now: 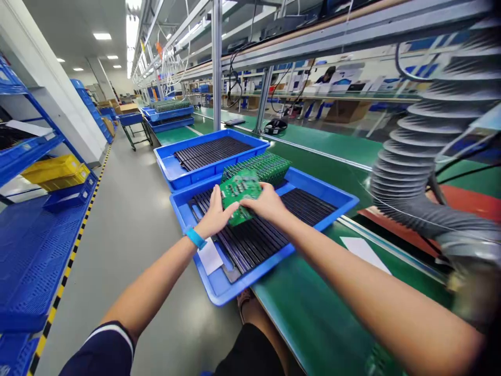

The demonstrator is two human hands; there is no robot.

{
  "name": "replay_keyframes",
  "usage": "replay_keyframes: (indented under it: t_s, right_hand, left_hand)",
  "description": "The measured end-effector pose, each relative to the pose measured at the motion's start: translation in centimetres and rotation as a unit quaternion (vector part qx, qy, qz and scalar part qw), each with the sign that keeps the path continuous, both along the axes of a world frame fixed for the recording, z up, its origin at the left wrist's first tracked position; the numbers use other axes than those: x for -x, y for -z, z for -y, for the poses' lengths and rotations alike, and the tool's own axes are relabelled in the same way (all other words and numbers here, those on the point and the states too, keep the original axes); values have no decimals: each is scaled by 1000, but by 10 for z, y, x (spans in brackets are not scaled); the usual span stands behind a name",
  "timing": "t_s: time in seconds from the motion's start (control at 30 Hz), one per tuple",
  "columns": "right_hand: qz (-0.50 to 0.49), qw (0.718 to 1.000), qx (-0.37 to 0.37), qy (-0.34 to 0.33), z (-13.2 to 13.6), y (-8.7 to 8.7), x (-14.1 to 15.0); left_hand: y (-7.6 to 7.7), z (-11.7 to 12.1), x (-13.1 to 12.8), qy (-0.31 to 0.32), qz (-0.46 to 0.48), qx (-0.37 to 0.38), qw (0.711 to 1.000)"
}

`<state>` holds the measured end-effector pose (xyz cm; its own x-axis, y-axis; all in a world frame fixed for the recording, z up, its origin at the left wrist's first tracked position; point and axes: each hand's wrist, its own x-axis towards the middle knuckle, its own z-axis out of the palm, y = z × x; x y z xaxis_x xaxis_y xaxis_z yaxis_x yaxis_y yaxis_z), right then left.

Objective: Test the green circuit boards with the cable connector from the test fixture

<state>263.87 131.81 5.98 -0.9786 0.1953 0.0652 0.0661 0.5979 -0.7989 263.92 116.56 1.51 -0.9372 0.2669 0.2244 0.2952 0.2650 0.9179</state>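
Note:
Between my two hands is a green circuit board (239, 194), tilted up over a blue tray (219, 297). My left hand (216, 213) grips its left edge, with a light-blue band round the wrist. On the right side, my right hand (266, 202) pinches the board with the thumb on its face. Below lies a black slotted rack (258, 240) inside the tray. Several green boards (270, 166) stand upright in a row at the rack's far side, partly hidden by the held board. A white paper slip (210, 257) lies at the tray's left side.
Behind is a second blue tray (164, 162) with a black rack (215, 151). A grey flexible duct (415, 156) hangs at the right above the green bench (313, 297). White paper (364, 253) lies on the bench. Blue shelving (35, 230) with a yellow bin (57, 172) stands left.

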Motion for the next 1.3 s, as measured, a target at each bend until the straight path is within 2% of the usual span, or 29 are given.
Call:
replay_keyframes:
  t_s: [0.1, 0.2, 0.27, 0.37, 0.43, 0.6, 0.83, 1.0, 1.17, 1.3]
  right_hand:
    - [12, 997, -65, -38, 42, 4, 55]
    - [29, 992, -95, -76, 64, 1, 87]
    - [41, 988, -94, -116, 63, -5, 101]
    - [50, 979, -73, -181, 43, -11, 115]
    - [47, 976, -63, -205, 28, -9, 119]
    - [9, 974, -92, -207, 10, 8, 119]
    - [-100, 958, -207, -172, 13, 13, 103]
    - [-74, 956, -247, -139, 22, 8, 98]
    - [-120, 961, -233, -94, 9, -7, 103]
    - [-218, 967, -124, -32, -17, -28, 100]
  left_hand:
    - [14, 19, 33, -28, -33, 84, 996]
    - [23, 18, 55, -53, -71, 146, 985]
    - [25, 14, 69, -85, -108, 172, 975]
    - [21, 9, 88, -129, -168, 207, 955]
    - [18, 7, 98, -126, -198, 235, 943]
    - [15, 6, 112, -55, -246, 290, 923]
    - [21, 10, 117, -55, -257, 306, 915]
    - [23, 17, 114, -53, -263, 320, 909]
    - [24, 16, 111, -83, -267, 336, 899]
    - [21, 12, 110, -93, -268, 357, 890]
